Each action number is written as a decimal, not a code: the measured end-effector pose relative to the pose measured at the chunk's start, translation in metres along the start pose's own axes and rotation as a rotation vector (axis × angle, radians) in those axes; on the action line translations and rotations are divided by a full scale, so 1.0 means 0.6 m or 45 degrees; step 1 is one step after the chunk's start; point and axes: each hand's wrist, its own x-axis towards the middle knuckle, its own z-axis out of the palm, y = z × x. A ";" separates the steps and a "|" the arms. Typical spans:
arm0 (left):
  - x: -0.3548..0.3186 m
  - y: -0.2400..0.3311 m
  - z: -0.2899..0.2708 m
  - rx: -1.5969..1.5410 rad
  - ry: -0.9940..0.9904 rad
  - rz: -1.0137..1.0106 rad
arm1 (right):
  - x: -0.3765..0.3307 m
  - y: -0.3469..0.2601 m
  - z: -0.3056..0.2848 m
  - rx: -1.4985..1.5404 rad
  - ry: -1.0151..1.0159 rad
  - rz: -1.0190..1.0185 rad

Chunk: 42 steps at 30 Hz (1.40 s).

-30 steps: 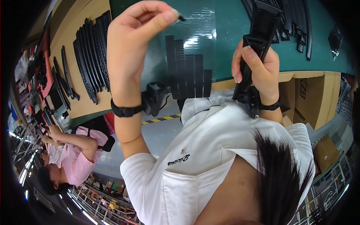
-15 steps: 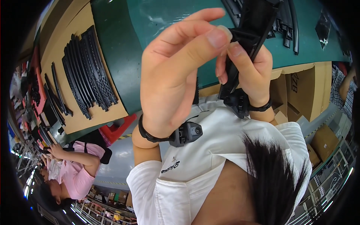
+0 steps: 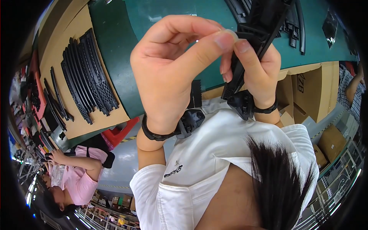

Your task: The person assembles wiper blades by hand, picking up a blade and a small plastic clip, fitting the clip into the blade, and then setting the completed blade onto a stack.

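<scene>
As two bare hands meet above one green worktop (image 3: 119, 57), one long black part (image 3: 264, 27) sits clamped in the right hand (image 3: 262, 78), tilted, its far end over the worktop and its near end by the right wrist. The left hand (image 3: 165, 80) comes in beside it, thumb and forefinger pinched together at the part's edge; whether anything is between those tips is hidden. Two black wrist devices (image 3: 191, 120) are worn, one on each arm. At left, one cardboard sheet (image 3: 78, 25) carries two groups: at least three thin strips (image 3: 57, 90) and a row of wider strips (image 3: 86, 73), too close-packed to count. Several more black lengths (image 3: 301, 30) lie beyond the right hand. One open carton (image 3: 326, 92) stands at right; one co-worker in pink (image 3: 84, 188) is at left.
</scene>
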 end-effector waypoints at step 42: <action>0.003 0.001 0.026 0.125 0.171 0.061 | -0.013 -0.016 0.001 -0.385 0.000 -0.180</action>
